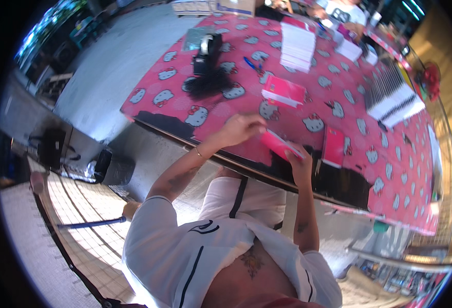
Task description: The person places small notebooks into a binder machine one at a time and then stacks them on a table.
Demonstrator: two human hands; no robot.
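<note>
My right hand [299,159] grips the near right end of a slim pink box-like packet [276,143], held tilted just over the table's front edge. Close to the packet's far left end is my left hand [242,128], its fingers curled together and slightly blurred. Whether anything small sits in those fingers is hidden. Another pink packet [334,147] lies flat to the right of my right hand. Beyond the held packet rests a small stack of pink packets [283,91] with white sides.
The table has a pink cartoon-cat cover [313,123], torn to black along the front edge. On it are a black tape dispenser [205,54], a black fibre bundle [208,84], a blue pen [249,63], a white stack [297,49] and a row of booklets [393,97]. Another person [345,15] sits across.
</note>
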